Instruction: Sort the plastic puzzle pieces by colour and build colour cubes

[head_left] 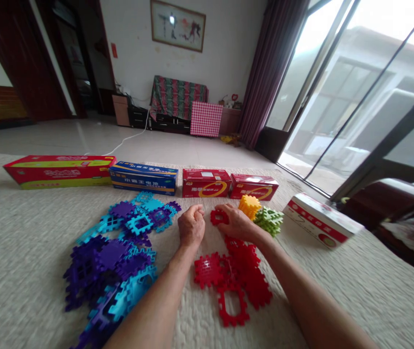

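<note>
My right hand (pixel 236 220) is closed on a red interlocking plastic tile (pixel 214 217) with an opening in its middle. My left hand (pixel 191 226) is a loose fist just left of it; anything inside the fingers is hidden. Below my right hand and between my forearms lies a heap of red tiles (pixel 252 278), with a red frame tile (pixel 223 312) at its near end. Left of my left hand spreads a pile of purple tiles (pixel 110 253) mixed with light blue tiles (pixel 139 224). Beyond my right wrist are a yellow tile stack (pixel 249 206) and green tiles (pixel 269 220).
Along the far edge of the quilted beige cover (pixel 28 232) stand a long red and green box (pixel 61 172), a blue box (pixel 143 178) and two red boxes (pixel 206 183). A white and red box (pixel 321 219) sits at the right. Glass doors (pixel 359 97) are further right.
</note>
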The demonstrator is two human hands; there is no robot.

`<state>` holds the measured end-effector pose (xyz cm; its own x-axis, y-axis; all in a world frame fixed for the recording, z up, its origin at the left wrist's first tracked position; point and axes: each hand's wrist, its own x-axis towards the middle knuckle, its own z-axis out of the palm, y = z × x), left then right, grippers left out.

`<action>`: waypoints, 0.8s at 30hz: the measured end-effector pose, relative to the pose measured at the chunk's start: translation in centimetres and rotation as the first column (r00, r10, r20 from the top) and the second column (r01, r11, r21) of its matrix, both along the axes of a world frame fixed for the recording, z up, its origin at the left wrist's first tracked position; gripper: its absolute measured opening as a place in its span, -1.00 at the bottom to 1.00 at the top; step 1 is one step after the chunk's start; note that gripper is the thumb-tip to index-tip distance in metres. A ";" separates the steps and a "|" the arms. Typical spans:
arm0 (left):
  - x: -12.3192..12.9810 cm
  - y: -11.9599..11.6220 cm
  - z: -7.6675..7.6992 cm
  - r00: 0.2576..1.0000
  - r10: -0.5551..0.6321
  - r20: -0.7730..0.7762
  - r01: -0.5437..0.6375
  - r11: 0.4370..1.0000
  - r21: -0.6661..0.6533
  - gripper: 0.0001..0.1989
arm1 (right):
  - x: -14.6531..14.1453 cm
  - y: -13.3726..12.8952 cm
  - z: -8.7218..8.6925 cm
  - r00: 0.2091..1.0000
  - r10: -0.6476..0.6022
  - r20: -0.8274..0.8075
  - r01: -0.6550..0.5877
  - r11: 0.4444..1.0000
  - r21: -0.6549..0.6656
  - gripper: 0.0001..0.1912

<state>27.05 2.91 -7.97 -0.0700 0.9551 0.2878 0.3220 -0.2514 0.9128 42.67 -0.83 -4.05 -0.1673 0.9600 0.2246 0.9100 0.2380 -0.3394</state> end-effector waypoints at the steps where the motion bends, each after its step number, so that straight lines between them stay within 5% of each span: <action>1: 0.0 0.0 0.0 1.000 -0.002 0.001 0.002 1.000 -0.003 -0.64 | 0.0 0.0 -0.1 1.000 -0.001 0.000 0.001 1.000 0.002 -0.49; 16: 0.0 0.0 0.0 0.999 0.003 0.037 -0.002 1.000 -0.020 -0.64 | 0.3 0.0 -0.3 0.990 0.137 -0.018 -0.136 0.990 0.039 -0.51; 20: -0.1 0.1 0.1 0.993 0.022 0.114 -0.016 0.998 -0.055 -0.65 | -0.3 -1.4 2.3 0.992 0.120 0.036 -0.122 0.990 0.076 -0.50; 24: -0.2 0.5 -0.2 0.961 0.080 0.265 -0.050 0.992 -0.118 -0.66 | -1.9 -4.3 5.7 0.959 0.271 0.086 -0.256 0.954 -0.155 -0.64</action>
<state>26.88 3.39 -8.14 -0.1936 0.9705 0.1439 0.0732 -0.1320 0.9885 40.75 -5.10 1.61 -0.4341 0.8990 0.0582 0.8536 0.4311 -0.2924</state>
